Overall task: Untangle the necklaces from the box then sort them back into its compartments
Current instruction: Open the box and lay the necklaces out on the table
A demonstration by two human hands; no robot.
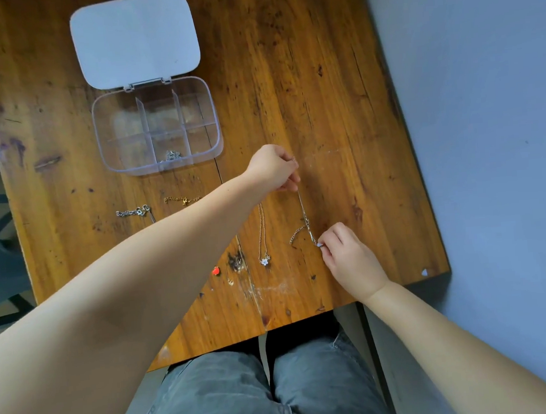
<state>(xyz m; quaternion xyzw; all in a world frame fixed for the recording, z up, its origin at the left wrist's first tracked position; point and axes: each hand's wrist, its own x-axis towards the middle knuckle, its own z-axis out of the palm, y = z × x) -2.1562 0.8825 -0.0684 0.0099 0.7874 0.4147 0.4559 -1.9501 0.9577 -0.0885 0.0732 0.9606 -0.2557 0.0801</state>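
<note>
Near the worktop's [336, 71] right edge, I'm pinching a silver chain [304, 214] taut, left hand [273, 169] and right hand [347, 253] both closed on it; easing gently should free its snag.

A clear plastic compartment box [157, 127] with a pale grey-white lid [134, 38] sits on an orange-brown, dark-streaked wooden table [321, 88]. Nearer the viewer than the box lie a silver chain [133, 212], a gold chain [181, 200], a white flower pendant [264, 261] and a red charm [216, 271]; faded grey jeans [263, 393] show below.

Left arm reaches forward across the body, left hand [273, 169] closed in a pinch; right hand [350, 253] sits nearer, fingertips [323, 244] pinched together too
</note>
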